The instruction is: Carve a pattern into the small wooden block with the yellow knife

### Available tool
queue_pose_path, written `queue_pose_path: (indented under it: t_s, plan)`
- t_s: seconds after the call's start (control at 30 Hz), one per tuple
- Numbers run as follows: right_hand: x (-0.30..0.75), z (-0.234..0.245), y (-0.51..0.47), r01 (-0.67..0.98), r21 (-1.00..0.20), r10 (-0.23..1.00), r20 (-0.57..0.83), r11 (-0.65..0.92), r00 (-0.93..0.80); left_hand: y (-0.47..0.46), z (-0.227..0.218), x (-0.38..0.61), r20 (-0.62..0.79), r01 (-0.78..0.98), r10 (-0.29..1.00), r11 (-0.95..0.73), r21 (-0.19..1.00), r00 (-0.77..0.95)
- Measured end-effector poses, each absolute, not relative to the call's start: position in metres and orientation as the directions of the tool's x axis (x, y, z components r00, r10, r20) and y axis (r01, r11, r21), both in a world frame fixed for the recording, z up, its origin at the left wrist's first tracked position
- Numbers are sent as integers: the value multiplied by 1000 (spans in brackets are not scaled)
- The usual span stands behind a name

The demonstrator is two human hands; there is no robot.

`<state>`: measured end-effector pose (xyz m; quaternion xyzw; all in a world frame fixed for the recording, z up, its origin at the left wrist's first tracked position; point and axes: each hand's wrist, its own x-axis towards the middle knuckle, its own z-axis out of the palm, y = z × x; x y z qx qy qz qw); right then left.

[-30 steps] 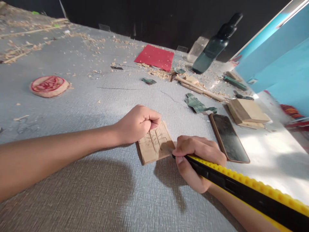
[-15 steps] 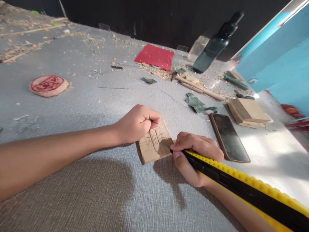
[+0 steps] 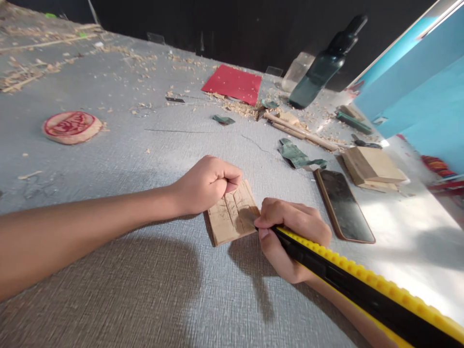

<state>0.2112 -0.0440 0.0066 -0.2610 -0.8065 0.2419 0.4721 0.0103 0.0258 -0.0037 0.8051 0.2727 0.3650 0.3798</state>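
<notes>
A small flat wooden block point(image 3: 224, 222) with carved or drawn lines on its face lies on the grey table. My left hand point(image 3: 208, 186) is curled over its far left part, fingers closed against the wood; the fingertips are mostly hidden. My right hand point(image 3: 292, 232) is closed around a yellow and black utility knife point(image 3: 337, 268), pinching it close to its front end. That end is at the block's right edge, and the blade tip is hard to make out. The knife's long handle slants back toward the lower right.
Right of my hand lie a phone point(image 3: 344, 205) and stacked wood blocks point(image 3: 375, 164). Green sandpaper scraps point(image 3: 295, 153), wooden sticks point(image 3: 300, 130), red paper point(image 3: 234, 84) and a dark bottle point(image 3: 322, 72) are farther back. At left sits a round wooden piece point(image 3: 72, 127) with red markings.
My right hand and the knife have shifted slightly left and their shadow has moved with them. My left hand and the wooden block stay almost in place.
</notes>
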Motion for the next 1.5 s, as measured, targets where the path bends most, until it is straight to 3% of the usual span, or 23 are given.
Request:
queue_pose_path:
  t_s: [0.37, 0.83, 1.07, 1.3, 1.5]
  plan:
    - [211, 3, -48, 271, -712, 755, 553, 648, -353, 25, -4, 9, 376, 162, 721, -556, 815, 582]
    - [208, 15, -55, 441, -648, 781, 565, 620, -267, 24, -3, 9, 355, 173, 728, -540, 824, 586]
    - [214, 12, -56, 557, -637, 832, 514, 533, -208, 25, -2, 8, 355, 170, 727, -540, 824, 588]
    - [220, -3, -51, 473, -746, 871, 478, 469, -110, 24, -2, 9, 352, 167, 729, -534, 829, 587]
    - [217, 2, -47, 535, -711, 863, 501, 456, -70, 24, -2, 8, 349, 173, 726, -538, 825, 592]
